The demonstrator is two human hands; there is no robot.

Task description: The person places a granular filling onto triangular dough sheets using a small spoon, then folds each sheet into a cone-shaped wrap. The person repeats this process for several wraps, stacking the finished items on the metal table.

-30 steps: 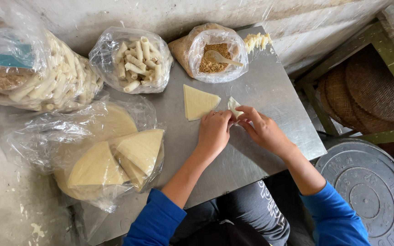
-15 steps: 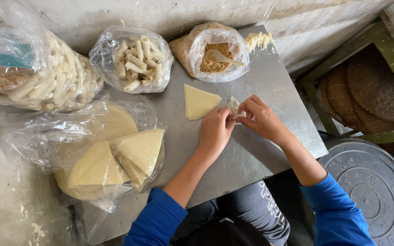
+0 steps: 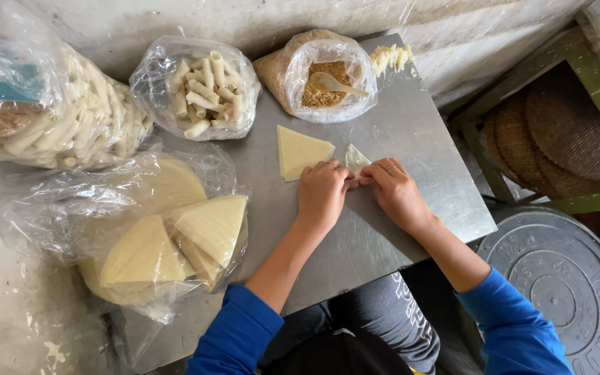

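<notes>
Wrapper (image 3: 355, 158) between hands (image 3: 359, 191), triangle stack (image 3: 300, 151) left.

Bagged rolls (image 3: 199, 90), filling bag (image 3: 324, 76), round lid (image 3: 564, 292).

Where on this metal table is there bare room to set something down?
The metal table is bare right of the filling bag, down to its right edge, and along the near edge below the left hand and right hand. The left half is crowded: bag of rolls, bag of wrapper sheets, loose triangular wrapper.
</notes>
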